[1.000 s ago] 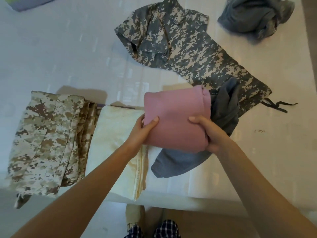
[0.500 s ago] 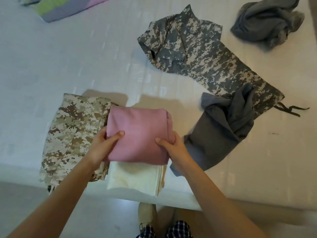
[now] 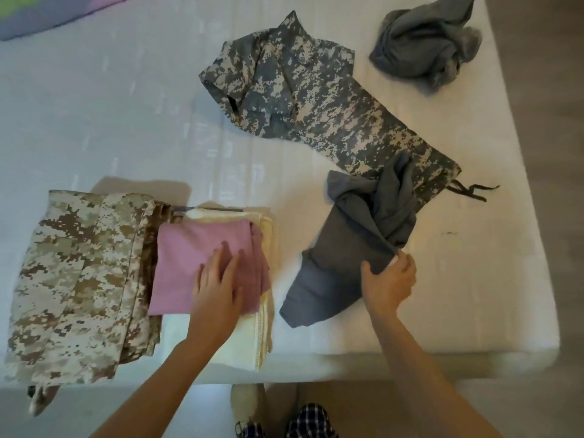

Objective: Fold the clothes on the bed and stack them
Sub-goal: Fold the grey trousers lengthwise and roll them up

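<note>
A folded pink garment lies on top of a folded cream cloth near the bed's front edge. My left hand rests flat on the pink garment with straight fingers. To the right, my right hand pinches the edge of an unfolded dark grey garment. A folded tan camouflage garment lies left of the pink one. A grey camouflage garment is spread out behind, partly under the dark grey one. A crumpled grey garment sits at the back right.
The white bed ends at the front near my feet and at the right, where the floor shows. A striped multicoloured cloth lies at the back left corner.
Both hands carried the pink garment left and set it down on the cream cloth. My right hand let go of it, moved right and took hold of the dark grey garment.
</note>
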